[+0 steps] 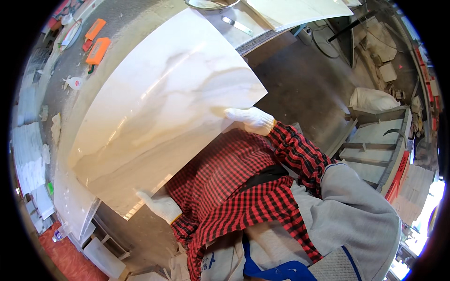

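Note:
I hold a large glossy white tile point(159, 107) with beige and grey veins over a grey workbench point(122, 23). My left hand point(159, 204), in a white knit glove, grips the tile's near edge at the lower left. My right hand point(251, 119), also gloved, grips the tile's edge at its right side. Red and black checked sleeves run back from both hands to my body. The tile hides most of the bench under it.
Two orange tools point(97, 50) and a small white bottle point(74, 83) lie on the bench at the upper left. A metal bowl point(208, 3), a flat metal tool point(236, 25) and another pale tile point(295, 10) are at the top. A white sack point(372, 99) and a metal rack point(375, 150) stand on the right.

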The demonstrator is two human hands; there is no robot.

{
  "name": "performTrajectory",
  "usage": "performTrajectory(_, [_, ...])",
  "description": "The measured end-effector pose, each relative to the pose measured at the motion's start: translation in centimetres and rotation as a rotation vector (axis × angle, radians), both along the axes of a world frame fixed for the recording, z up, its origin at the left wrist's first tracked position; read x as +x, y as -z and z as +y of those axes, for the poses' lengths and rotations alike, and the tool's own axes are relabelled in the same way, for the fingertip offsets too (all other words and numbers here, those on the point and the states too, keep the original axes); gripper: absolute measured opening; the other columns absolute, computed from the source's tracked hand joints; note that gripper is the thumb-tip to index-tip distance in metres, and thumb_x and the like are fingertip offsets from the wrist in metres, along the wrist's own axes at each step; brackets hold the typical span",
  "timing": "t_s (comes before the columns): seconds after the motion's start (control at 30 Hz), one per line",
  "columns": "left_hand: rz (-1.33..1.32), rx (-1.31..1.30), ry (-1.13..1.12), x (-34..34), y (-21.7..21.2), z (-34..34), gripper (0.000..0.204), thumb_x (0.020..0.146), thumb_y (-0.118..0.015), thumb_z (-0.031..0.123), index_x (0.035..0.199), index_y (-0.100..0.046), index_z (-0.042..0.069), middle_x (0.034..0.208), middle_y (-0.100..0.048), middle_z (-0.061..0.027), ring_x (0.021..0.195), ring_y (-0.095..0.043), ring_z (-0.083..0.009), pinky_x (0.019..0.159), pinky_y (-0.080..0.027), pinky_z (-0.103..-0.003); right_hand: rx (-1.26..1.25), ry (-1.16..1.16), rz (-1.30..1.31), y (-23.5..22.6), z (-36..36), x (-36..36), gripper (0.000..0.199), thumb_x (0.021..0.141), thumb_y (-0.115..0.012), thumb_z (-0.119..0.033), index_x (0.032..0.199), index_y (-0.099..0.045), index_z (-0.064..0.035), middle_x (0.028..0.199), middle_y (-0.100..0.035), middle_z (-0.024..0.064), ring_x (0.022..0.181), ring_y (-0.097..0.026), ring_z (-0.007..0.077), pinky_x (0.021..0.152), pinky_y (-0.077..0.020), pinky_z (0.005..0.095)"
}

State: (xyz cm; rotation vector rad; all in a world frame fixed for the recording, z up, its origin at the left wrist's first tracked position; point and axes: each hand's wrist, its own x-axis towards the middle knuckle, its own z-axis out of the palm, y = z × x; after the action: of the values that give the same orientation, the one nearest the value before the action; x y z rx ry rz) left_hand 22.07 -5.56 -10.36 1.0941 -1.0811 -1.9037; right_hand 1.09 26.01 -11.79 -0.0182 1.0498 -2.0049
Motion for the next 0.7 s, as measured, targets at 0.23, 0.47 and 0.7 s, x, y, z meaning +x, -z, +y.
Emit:
performTrajectory(0.23, [0.048, -0.013, 0.032, -0.3, 0.0, 0.5, 0.062, 0.106, -0.055, 0.05, 0.149, -0.049, 0.006, 0.143, -0.06, -0.0118, 0.126, -0.059, -0.0272, 0.107, -0.05, -0.041, 0.061, 0.114, -0.059, -0.4, 0.4, 0.4, 0.044, 0.101, -0.068, -0.03, 0.132, -0.065, 0.0013, 0.125, -0.07, 0.0106, 0.115, -0.066, 0.0225, 0.102, -0.0511, 0.0381])
performTrajectory(0.47, [0.121, 0.074, 0.117, -0.7, -1.0, 1.4, 0.063, 0.108, -0.051, 0.05, 0.158, -0.039, 0.014, 0.15, -0.053, -0.0108, 0.133, -0.054, -0.0279, 0.111, -0.047, -0.045, 0.224, 0.334, 0.073, -0.6, 5.8, -1.8, 0.053, 0.1, -0.068, -0.031, 0.14, -0.059, 0.0036, 0.133, -0.067, 0.0099, 0.122, -0.063, 0.0205, 0.108, -0.0473, 0.0363])
performTrajectory(0.7, [0.096, 0.086, 0.087, -0.9, -1.8, 1.9, 0.065, 0.108, -0.051, 0.049, 0.155, -0.041, 0.006, 0.152, -0.05, -0.0107, 0.135, -0.05, -0.0266, 0.116, -0.04, -0.042, 0.798, 0.402, 0.434, -5.7, 5.0, -4.7, 0.049, 0.097, -0.069, -0.032, 0.132, -0.067, 0.0028, 0.123, -0.073, 0.0128, 0.115, -0.068, 0.0214, 0.102, -0.0497, 0.0342])
